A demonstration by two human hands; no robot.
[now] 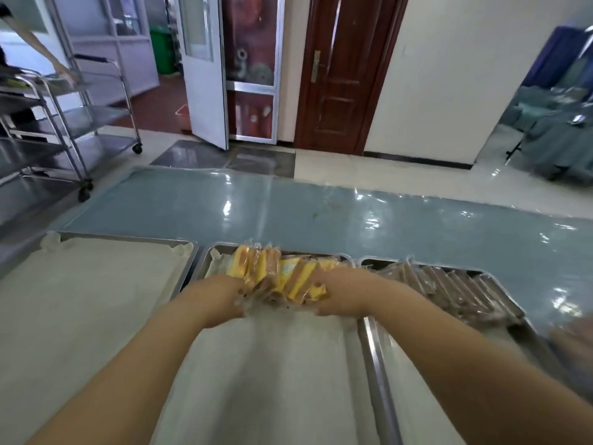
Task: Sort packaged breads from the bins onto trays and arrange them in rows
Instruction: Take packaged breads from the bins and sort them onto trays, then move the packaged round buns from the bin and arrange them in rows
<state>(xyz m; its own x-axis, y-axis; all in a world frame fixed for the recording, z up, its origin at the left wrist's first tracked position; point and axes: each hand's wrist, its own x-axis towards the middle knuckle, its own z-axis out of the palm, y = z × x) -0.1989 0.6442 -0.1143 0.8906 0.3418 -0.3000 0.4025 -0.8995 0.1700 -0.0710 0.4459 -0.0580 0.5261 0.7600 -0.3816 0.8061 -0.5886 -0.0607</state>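
Left hand (221, 298) and right hand (340, 295) clamped on ends of yellow bread row (282, 277), far end of middle tray (369, 348). Brown breads (449, 290) fill right tray (526, 335). Left tray (189, 252) bare paper.

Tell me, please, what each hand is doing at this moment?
Left hand: closed on the left end of the row of packaged breads on the middle tray.
Right hand: closed on the right end of that row.
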